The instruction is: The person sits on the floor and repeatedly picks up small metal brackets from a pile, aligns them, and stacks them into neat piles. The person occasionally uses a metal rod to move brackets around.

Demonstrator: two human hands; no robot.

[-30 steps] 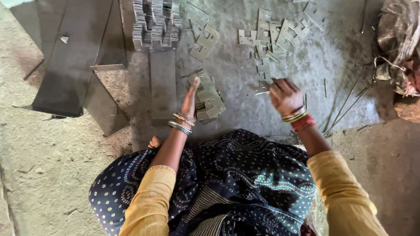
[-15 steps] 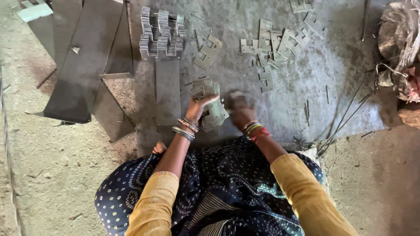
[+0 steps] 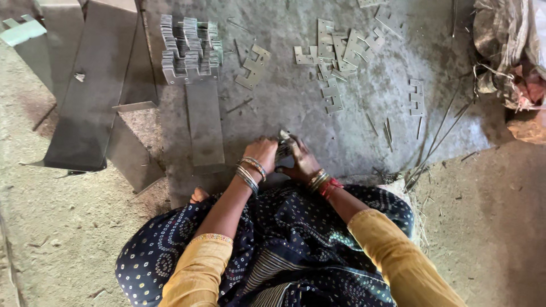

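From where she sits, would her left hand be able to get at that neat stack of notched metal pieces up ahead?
Probably yes, with a lean. The left hand is busy on a small bundle of metal pieces, but only a flat metal strip lies before the stack.

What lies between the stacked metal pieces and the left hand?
In the head view, a flat metal strip lies lengthwise on the floor between the stack and the left hand.

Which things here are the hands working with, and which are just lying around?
In use:
- left hand and right hand, closed together on a small stack of metal plates
- loose metal plates
- stacked plates

Lying about:
- big metal sheets
- thin rods
- sack
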